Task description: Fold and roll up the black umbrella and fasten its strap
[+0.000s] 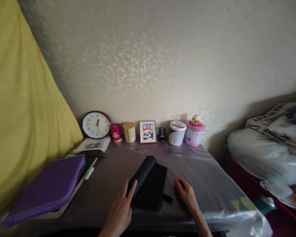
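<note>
In the lower middle of the head view, a black roll-up case (151,187) lies partly unrolled, with a thick rolled section (144,171) along its left side. My left hand (118,210) grips the near end of that roll, two digits showing on it and the other fingers hidden. A short black strap (168,198) sticks out from the case's right edge. To the right of the case, and apart from it, my right hand (186,194) rests at the table with its fingers curled in; nothing shows in them.
A plastic cover lies over the table (207,177). A purple folder (49,181) and a white pen-like object (89,173) are at left. Along the wall stand a clock (97,125), several tins, a panda picture frame (148,132) and a pink tub (194,134). Bags (266,154) sit right.
</note>
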The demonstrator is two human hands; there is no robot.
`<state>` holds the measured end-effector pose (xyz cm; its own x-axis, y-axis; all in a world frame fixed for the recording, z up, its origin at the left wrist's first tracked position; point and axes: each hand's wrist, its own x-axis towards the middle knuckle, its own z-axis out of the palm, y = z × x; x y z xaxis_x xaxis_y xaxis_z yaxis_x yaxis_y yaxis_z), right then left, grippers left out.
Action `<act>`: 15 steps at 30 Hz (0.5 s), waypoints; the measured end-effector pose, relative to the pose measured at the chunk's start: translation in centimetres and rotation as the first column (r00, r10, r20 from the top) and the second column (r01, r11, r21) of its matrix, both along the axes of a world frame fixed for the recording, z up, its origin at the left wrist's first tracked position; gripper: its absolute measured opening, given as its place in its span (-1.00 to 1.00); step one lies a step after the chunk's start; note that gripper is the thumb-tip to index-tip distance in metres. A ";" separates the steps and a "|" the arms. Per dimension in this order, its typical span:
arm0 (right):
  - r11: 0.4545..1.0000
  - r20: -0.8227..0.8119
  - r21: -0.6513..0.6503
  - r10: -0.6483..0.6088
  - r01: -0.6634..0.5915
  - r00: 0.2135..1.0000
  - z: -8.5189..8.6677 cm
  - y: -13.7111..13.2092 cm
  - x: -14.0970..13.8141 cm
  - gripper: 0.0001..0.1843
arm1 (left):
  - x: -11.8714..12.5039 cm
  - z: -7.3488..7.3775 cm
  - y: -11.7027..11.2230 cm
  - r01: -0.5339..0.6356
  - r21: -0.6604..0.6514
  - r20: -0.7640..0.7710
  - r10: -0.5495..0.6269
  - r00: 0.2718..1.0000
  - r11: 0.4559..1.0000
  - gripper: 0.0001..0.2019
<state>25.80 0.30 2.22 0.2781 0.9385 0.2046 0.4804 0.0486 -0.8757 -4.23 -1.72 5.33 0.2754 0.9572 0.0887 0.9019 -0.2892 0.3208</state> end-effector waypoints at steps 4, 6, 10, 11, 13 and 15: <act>1.000 0.022 0.016 0.006 -0.006 1.000 -0.1 -0.1 0.0 -0.55 | 0.0 0.7 0.9 -0.069 -0.095 -0.073 0.063 0.995 0.993 -0.13; 0.999 0.017 0.034 0.006 -0.006 1.000 -0.3 -0.1 0.0 -0.54 | -0.3 1.3 1.6 -0.064 -0.135 0.052 0.072 0.996 0.989 -0.15; 0.998 0.015 0.055 -0.012 0.011 1.000 -0.2 -0.1 0.0 -0.55 | -1.1 3.5 2.2 0.087 -0.392 0.532 0.148 0.834 0.916 -0.23; 0.998 0.015 0.058 -0.015 0.014 1.000 -0.1 -0.1 -0.1 -0.55 | -1.2 4.0 2.1 0.137 -0.469 0.611 0.208 0.764 0.872 -0.26; 0.997 0.014 0.071 -0.024 0.023 1.000 0.3 -0.3 -0.2 -0.55 | -1.2 4.7 1.8 0.221 -0.577 0.690 0.324 0.647 0.786 -0.37; 0.996 0.004 0.086 -0.030 0.029 1.000 0.8 -0.5 -0.3 -0.54 | -1.1 4.9 1.4 0.283 -0.613 0.718 0.373 0.587 0.737 -0.48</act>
